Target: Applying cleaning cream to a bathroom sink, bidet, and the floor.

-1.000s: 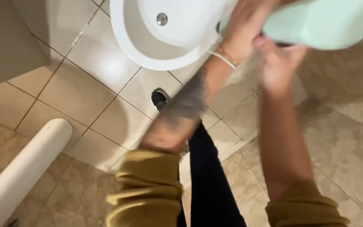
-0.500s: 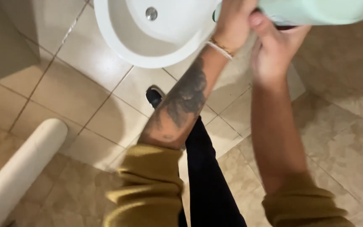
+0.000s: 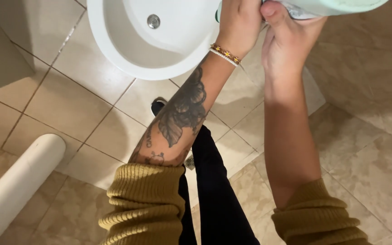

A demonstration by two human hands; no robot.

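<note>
A pale green plastic bottle (image 3: 341, 5) lies sideways at the top edge of the view, mostly cut off. My right hand (image 3: 289, 38) grips it from below, thumb up against its side. My left hand (image 3: 239, 22) is closed around the bottle's dark cap end, just over the rim of a white basin (image 3: 114, 50). A beaded bracelet circles my left wrist, and both mustard-yellow sleeves are pushed up my forearms.
The white basin has a metal drain (image 3: 153, 21) in its bowl. A white pipe (image 3: 17, 183) runs along the floor at lower left. Beige floor tiles (image 3: 364, 149) surround my dark trouser leg and black shoe (image 3: 158, 106).
The blur has gone and the hands are sharper. Both hands and the bottle have shifted up toward the top edge, so less of the bottle shows. The basin has slid slightly left.
</note>
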